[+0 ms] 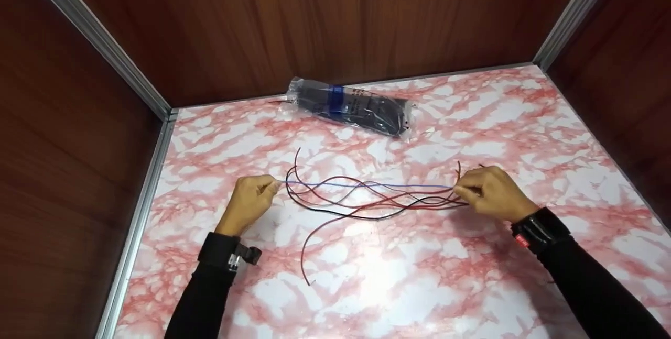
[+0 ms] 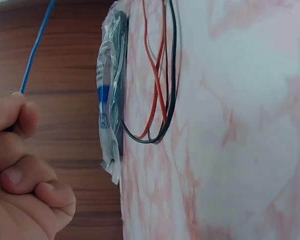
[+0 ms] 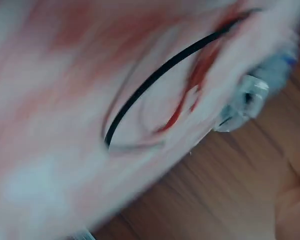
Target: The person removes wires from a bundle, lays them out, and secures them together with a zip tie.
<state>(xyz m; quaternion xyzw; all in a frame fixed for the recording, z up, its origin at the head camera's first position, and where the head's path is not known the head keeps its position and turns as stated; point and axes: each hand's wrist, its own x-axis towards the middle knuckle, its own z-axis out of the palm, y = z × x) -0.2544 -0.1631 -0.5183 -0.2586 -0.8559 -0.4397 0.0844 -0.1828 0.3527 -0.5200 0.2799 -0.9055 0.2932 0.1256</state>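
Note:
A blue wire (image 1: 409, 186) stretches nearly straight between the two hands. Its left end is pinched between thumb and forefinger of my left hand (image 1: 251, 200); the left wrist view shows the blue wire (image 2: 35, 50) running up from those fingertips, the other fingers curled. My right hand (image 1: 493, 192) pinches the wire's right part, its exact end hidden by the fingers. Beneath the blue wire, several loose red wires (image 1: 305, 247) and a black wire (image 1: 325, 211) lie loosely crossed on the table. The right wrist view is blurred, showing a curved black wire (image 3: 155, 77) and only an edge of the hand.
A clear plastic package (image 1: 361, 108) with dark contents and a blue band lies at the back of the table. The tabletop (image 1: 367, 297) has a red-and-white marbled pattern. Brown wood-look panels (image 1: 335, 19) with metal edging stand at the back and both sides.

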